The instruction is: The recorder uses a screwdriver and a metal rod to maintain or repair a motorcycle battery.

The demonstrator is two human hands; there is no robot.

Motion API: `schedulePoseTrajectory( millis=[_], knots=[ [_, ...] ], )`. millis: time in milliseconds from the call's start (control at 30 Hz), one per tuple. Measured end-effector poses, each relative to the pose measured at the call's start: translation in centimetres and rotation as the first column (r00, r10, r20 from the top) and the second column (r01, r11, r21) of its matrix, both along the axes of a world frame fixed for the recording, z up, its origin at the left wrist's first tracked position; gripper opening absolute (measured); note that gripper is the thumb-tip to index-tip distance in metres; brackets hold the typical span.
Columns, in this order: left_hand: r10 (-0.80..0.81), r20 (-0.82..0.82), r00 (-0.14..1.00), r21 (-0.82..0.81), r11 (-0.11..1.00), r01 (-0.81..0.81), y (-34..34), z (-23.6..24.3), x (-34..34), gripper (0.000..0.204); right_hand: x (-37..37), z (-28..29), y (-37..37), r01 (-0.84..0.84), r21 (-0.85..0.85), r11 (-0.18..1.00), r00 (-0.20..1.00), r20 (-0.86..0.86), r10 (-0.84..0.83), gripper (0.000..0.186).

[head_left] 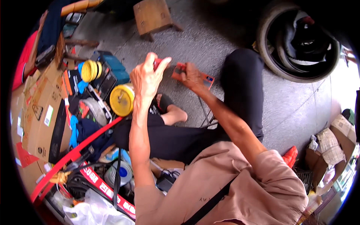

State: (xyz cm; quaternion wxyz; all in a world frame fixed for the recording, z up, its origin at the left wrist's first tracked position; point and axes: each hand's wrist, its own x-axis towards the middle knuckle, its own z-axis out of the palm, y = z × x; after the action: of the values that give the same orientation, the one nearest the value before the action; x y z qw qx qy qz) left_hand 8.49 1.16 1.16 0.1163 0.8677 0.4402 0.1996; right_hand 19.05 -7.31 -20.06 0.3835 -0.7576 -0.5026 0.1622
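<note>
Step in hand: handling a small red piece and a flat red packet, one per side, above the grey floor. The two items are near each other but apart, in front of the bent right knee.

Technique (judgement): steady forearms should help; the packet is best kept level, with light pressure so it does not bend. The small piece probably needs the firmer pinch, as it could slip. Working nearer the lap would likely make a drop easier to catch.

Left grip: raised, partly closed; the thumb stands out to the right of the curled fingers, and the small red piece sits pinched between. Its exact shape is mostly hidden.

Right grip: closed around the packet's middle, both packet ends protruding; a blue patch shows at the right end. Fingertip contact cannot be told.
</note>
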Motion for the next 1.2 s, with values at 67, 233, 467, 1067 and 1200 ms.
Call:
schedulePoseTrajectory(
  millis=[67, 233, 467, 1067, 1200],
  knots=[
    [0.023, -0.054, 0.998, -0.011, 1.000, -0.024, 0.3, -0.2, -0.4, 0.034, -0.9, 0.4, -3.5, 0.009, 0.081, 0.997, 0.995, 0.100, -0.018, 0.037],
    [-0.079, 0.073, 0.994, -0.032, 0.996, 0.082, 0.1, 0.3, -1.8, 0.040, 0.2, 7.9, -10.2, -0.586, -0.504, 0.635, 0.805, -0.274, 0.525, 0.026],
    [-0.066, 0.072, 0.995, 0.058, 0.996, 0.062, -0.9, -0.6, -1.8, 0.034, 4.0, 12.4, -12.1, -0.753, -0.458, 0.472, 0.539, -0.019, 0.842, 0.016],
    [0.169, 0.152, 0.974, 0.187, 0.962, -0.197, -0.2, 0.5, -3.1, 0.060, 5.1, 10.9, -14.4, -0.745, -0.415, 0.522, 0.595, -0.061, 0.802, 0.010],
    [0.200, 0.136, 0.970, 0.119, 0.969, -0.217, -0.3, 0.7, -3.5, 0.060, 6.7, 16.6, -10.0, -0.712, -0.386, 0.587, 0.662, -0.089, 0.744, 0.010]
  ],
)
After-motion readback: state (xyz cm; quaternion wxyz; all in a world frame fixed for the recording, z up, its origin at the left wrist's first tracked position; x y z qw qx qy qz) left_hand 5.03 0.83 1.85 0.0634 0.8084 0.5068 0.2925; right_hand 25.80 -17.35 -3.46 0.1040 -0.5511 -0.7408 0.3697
